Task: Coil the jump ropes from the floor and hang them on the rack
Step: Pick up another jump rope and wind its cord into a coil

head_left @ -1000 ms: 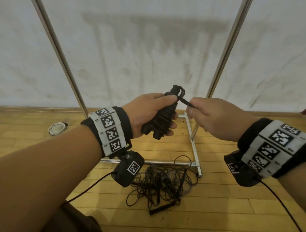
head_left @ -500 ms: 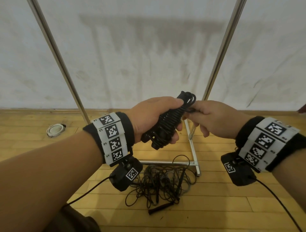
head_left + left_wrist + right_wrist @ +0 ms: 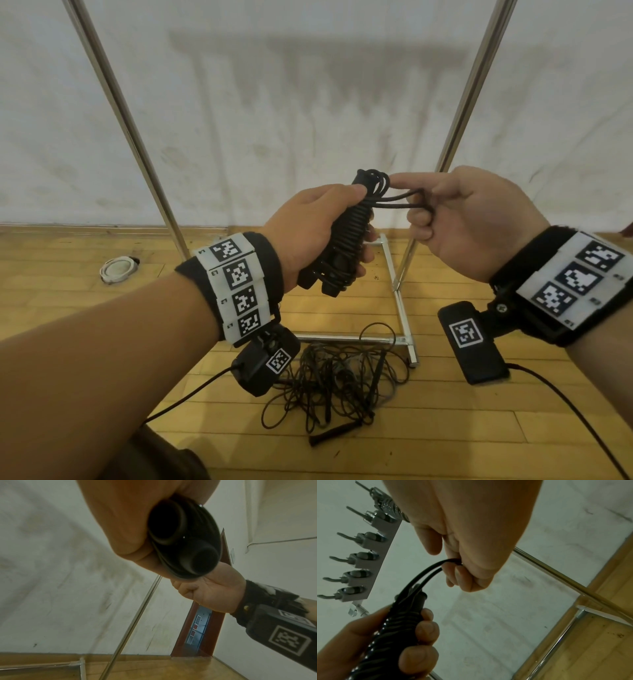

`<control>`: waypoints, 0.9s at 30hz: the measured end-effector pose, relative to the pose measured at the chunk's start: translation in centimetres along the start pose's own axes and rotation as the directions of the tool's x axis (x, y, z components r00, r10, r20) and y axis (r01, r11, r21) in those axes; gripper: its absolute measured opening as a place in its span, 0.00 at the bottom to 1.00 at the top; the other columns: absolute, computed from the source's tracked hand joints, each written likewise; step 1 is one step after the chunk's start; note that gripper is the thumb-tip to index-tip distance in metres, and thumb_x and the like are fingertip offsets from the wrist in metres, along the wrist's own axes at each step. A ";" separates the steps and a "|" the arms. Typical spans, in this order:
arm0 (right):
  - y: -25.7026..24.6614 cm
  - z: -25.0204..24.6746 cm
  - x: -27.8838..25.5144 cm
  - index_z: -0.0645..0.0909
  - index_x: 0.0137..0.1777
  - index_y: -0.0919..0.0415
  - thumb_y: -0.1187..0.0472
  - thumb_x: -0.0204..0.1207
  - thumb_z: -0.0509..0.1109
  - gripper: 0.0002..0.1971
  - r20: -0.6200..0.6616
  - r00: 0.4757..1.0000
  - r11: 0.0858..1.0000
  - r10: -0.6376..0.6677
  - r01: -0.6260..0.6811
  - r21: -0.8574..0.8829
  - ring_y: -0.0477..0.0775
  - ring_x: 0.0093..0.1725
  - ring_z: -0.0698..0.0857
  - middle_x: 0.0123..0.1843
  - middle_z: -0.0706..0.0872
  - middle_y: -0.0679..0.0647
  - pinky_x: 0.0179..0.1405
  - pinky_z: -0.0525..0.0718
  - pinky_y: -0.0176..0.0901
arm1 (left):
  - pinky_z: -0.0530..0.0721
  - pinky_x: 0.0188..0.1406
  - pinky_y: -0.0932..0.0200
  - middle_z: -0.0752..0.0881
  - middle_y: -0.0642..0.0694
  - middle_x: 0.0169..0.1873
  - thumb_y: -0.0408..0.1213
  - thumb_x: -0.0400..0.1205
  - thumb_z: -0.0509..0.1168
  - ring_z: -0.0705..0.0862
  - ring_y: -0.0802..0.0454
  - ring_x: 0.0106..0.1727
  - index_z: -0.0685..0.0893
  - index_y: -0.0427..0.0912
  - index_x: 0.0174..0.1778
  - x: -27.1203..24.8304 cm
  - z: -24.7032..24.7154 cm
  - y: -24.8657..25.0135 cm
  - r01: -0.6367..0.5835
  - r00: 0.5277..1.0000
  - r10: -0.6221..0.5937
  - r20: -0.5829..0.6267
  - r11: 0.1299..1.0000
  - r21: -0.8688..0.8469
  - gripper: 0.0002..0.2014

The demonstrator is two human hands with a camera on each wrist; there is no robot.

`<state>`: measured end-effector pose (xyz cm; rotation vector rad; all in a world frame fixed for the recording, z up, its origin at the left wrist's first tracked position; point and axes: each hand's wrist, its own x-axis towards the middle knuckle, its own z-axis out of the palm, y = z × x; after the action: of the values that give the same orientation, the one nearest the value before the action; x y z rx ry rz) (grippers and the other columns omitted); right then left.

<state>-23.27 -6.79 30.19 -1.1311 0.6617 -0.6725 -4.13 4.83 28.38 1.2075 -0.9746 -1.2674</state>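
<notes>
left hand (image 3: 310,228) fist-wraps coiled jump rope (image 3: 346,240), long axis tilted, top up-right | right hand (image 3: 469,219) just beside, pinching its rope loop (image 3: 400,201) | tangled ropes (image 3: 339,380) on floor below

Soft, even indoor light, faint shadows on the wall; wrist views dimmer, greenish, blurred close up.

black jump rope (image 3: 346,240) | yellow-tan wood floor (image 3: 445,428) | silver rack (image 3: 399,301)
</notes>
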 end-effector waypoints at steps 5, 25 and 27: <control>0.0 0.0 0.1 0.89 0.63 0.67 0.68 0.87 0.59 0.17 -0.017 0.999 0.998 -0.042 0.041 -0.056 0.46 0.34 0.75 0.45 0.74 0.54 0.33 0.70 0.40 | 0.91 0.38 0.46 0.92 0.36 0.43 0.49 0.90 0.65 0.92 0.38 0.40 0.85 0.32 0.61 0.1 -0.2 0.1 -0.010 1.000 0.010 -0.024 1.000 -0.007 0.20; 0.2 1.6 -0.9 0.82 0.60 0.70 0.73 0.82 0.67 0.09 0.035 0.999 0.917 -0.041 0.052 -0.397 0.54 0.38 0.81 0.44 0.82 0.60 0.37 0.83 0.42 | 0.91 0.37 0.54 0.92 0.44 0.38 0.44 0.89 0.68 0.93 0.45 0.36 0.87 0.48 0.50 -0.3 1.6 -1.2 0.031 0.949 -0.146 0.278 0.925 0.378 0.06; 0.1 1.9 -1.2 0.83 0.59 0.71 0.75 0.81 0.68 0.08 0.109 0.989 0.840 -0.099 0.142 -0.525 0.53 0.36 0.82 0.40 0.83 0.60 0.37 0.84 0.42 | 0.91 0.35 0.56 0.94 0.45 0.38 0.47 0.88 0.70 0.95 0.45 0.38 0.86 0.48 0.49 -0.2 1.9 -1.7 0.034 0.946 -0.197 0.258 0.851 0.524 0.07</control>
<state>-22.55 -4.73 30.85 -1.7200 0.7373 -0.5585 -6.31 4.99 27.01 1.5249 -1.5604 -1.3592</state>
